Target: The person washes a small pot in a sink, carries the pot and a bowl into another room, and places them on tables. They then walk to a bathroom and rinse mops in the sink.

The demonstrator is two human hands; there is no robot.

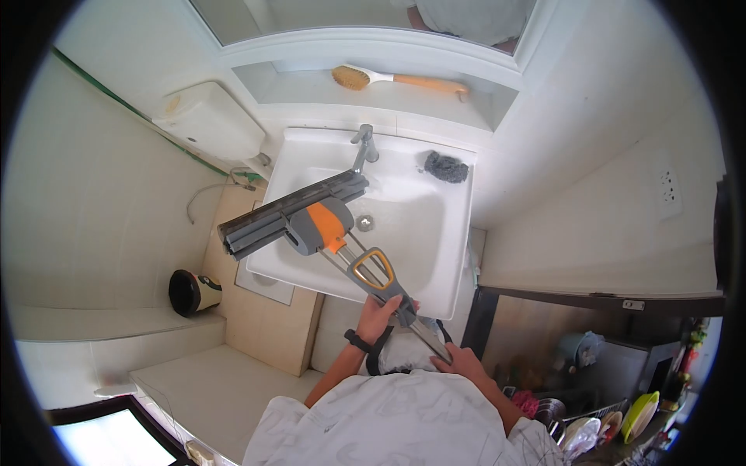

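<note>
A grey and orange sponge mop (pixel 328 225) is held head-up across the white sink (pixel 454 233). Its wide head reaches past the basin's left side and overlaps the lower part of the tap (pixel 364 141). My left hand (pixel 378 317) is wrapped round the grey grip, just below the yellow-edged loop lever. Nearer my body, my right hand (pixel 460 361) is closed on the metal pole. The drain (pixel 364 223) shows just right of the mop head. A dark grey scrubbing pad (pixel 446 166) lies on the sink's back right corner.
A wooden-handled brush (pixel 400 80) lies on the ledge under the mirror (pixel 365 15). At left are a white cistern (pixel 211 120), a hose (pixel 203 200) and a black and beige bin (pixel 194 293). Dishes in a rack (pixel 606 427) stand at lower right.
</note>
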